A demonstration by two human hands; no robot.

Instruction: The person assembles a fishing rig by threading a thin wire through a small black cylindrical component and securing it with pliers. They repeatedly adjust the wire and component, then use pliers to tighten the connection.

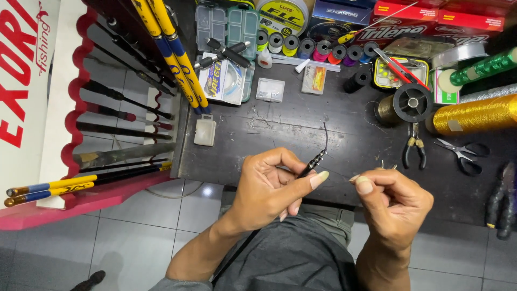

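Dark workbench (pixel 280 134): left hand (pixel 269 186) pinches thin black rod tip (pixel 315 160); right hand (pixel 390 199) curled shut, contents indiscernible; pliers (pixel 414 151) nearby.

Both forearms reach forward, left hand (pixel 269 186) curled in a pinch (thumb extended), right hand (pixel 392 202) loosely fisted.

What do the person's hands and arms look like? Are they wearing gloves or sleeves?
No gloves: the left hand and right hand are both bare. The forearms are bare too, with no watch, ring or bracelet showing. The thumbnails are long, the left one especially, and pale. A bit of grey sleeve shows near the left elbow.
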